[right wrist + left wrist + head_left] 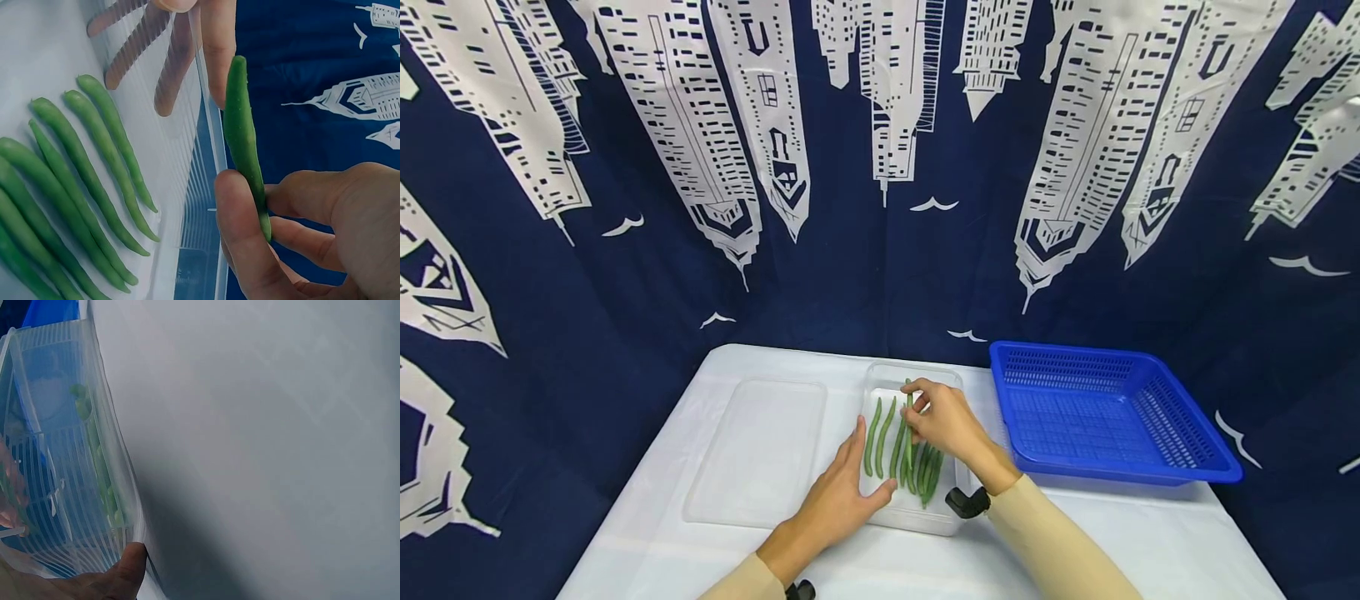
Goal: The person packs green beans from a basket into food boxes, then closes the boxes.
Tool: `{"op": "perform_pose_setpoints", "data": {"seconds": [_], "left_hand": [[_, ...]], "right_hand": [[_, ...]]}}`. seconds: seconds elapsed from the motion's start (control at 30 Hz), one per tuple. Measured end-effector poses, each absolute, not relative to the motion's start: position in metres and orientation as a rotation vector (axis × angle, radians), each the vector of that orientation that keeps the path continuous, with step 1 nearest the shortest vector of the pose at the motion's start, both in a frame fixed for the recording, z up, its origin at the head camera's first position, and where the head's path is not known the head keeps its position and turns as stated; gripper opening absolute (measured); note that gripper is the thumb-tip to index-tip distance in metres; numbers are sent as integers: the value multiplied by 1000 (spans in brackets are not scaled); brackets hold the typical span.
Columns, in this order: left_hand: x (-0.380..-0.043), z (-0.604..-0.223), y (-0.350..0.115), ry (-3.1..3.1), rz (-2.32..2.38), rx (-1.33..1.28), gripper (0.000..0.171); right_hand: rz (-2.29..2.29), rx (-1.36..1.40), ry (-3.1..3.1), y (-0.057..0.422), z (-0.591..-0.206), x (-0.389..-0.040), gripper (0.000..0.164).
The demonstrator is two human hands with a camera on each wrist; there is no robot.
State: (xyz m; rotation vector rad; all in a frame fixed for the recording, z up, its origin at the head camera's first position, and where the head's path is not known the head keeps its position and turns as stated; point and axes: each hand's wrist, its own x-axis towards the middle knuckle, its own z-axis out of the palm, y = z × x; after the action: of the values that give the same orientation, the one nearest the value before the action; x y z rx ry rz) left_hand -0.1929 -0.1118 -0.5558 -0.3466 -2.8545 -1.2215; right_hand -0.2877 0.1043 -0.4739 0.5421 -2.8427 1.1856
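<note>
A green bean [240, 125] is pinched upright between the thumb and fingers of my right hand [947, 421], above the clear plastic container [917, 525]. Several more green beans [78, 156] lie side by side on the container's bottom, some partly hidden under the right hand in the head view. My left hand [838, 500] rests against the container's left side with fingers extended along the outside. Its thumb [132, 565] touches the container's near edge in the left wrist view. Through the ribbed wall, the left fingers show in the right wrist view.
A blue plastic basket [1120, 467] stands right of the container, near the table's right edge. Left of the container, a translucent flat lid [760, 450] lies on the white-covered table [647, 500]. Behind hangs a dark blue cloth [850, 283] with white building prints.
</note>
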Motion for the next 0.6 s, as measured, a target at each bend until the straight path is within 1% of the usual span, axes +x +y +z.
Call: {"op": "perform_pose_setpoints", "data": {"seconds": [0.13,0.4,0.6], "left_hand": [[-193,-557,-113,-2868,-1219,-349,113],[-194,-557,-112,-2867,-1215,-347,113],[-193,-557,-112,-2874,-1219,-346,113]], "right_hand": [[1218,505,-2841,101,-477,-290,37],[1265,478,-2830,98,-482,-292,35],[1296,452,-2860,96,-487,-292,38]]}}
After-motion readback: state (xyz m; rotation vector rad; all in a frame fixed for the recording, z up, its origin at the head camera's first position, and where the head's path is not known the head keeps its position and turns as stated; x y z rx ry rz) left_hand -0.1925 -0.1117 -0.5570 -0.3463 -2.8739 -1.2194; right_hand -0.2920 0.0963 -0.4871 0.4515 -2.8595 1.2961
